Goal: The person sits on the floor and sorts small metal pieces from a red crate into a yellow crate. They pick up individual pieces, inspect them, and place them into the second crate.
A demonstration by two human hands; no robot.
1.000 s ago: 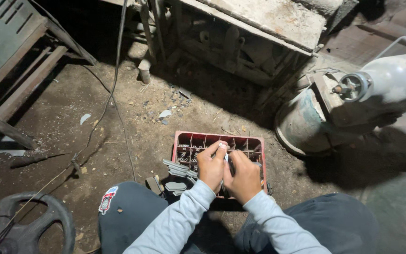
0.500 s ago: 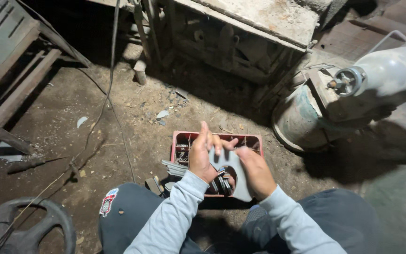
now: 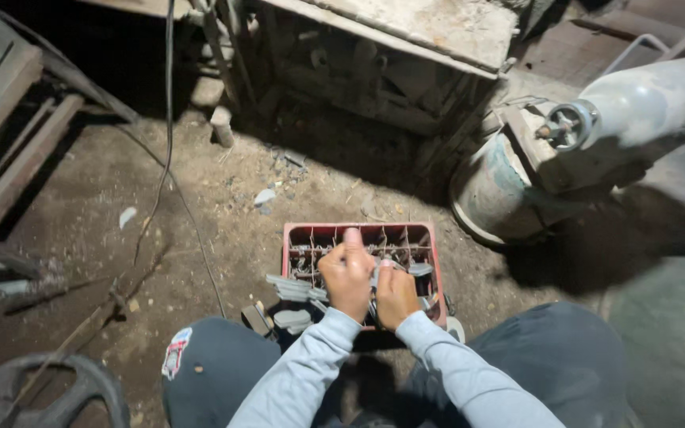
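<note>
Head view is looking down on a person sitting low on a dirt floor (image 3: 120,261), knees in dark trousers spread to either side, with a red plastic crate (image 3: 435,261) divided into small compartments standing between them. Both hands are working close together over the near half of the crate. The left hand (image 3: 348,273) is curling into a fist with the thumb sticking up, gripping a small grey metal part (image 3: 376,273) that is showing between the two hands. The right hand (image 3: 396,295) is closing around the same part from the other side, fingers folded over it and touching the left hand. Exactly what the part is cannot be told, since the fingers are hiding most of it. More grey metal pieces are lying in the crate's compartments, and a few flat grey pieces (image 3: 291,289) are resting on the floor just beside the crate's left wall. A pale gas cylinder (image 3: 644,111) is lying tilted at the upper right, its valve pointing toward the middle. A worn wooden bench (image 3: 438,32) is standing behind the crate, and a thin cable (image 3: 170,119) is trailing across the dirt. A dark steering wheel (image 3: 49,392) is lying at the lower left.
</note>
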